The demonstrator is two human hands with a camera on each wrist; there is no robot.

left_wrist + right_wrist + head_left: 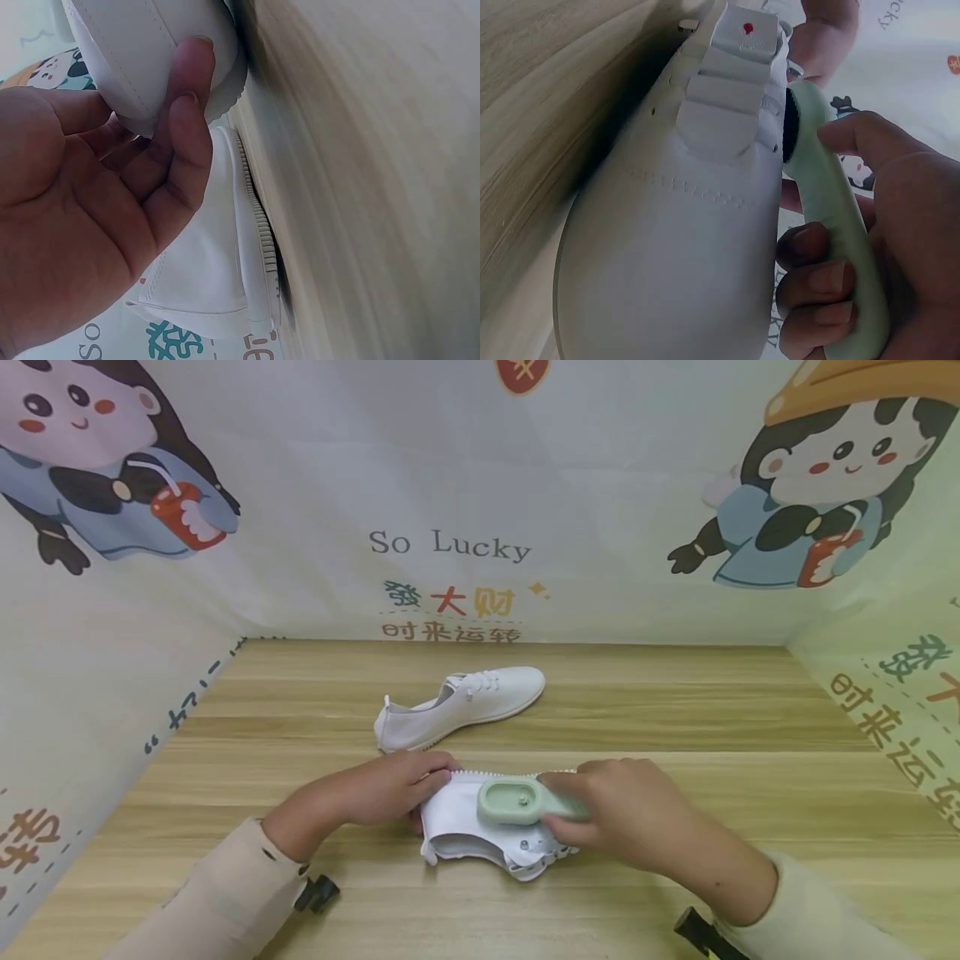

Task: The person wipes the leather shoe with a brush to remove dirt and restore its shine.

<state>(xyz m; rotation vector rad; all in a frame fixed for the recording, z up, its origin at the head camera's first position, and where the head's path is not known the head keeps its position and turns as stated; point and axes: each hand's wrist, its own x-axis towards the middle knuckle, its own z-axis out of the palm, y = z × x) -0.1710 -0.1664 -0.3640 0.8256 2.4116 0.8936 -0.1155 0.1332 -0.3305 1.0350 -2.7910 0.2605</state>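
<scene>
A white lace-up shoe lies on its side on the table, its opening towards me and its ridged sole facing away. My left hand grips it at the heel, as the left wrist view shows with fingers and thumb around the heel. In my right hand is a pale green brush, fingers curled round its handle. Its dark bristles sit against the shoe's side near the laces; their full contact is hidden. The shoe's toe is partly covered by my right hand in the head view.
A second white shoe rests further back on the wood-grain table, toe to the right. Printed cloth walls with cartoon figures enclose the table at the back and both sides.
</scene>
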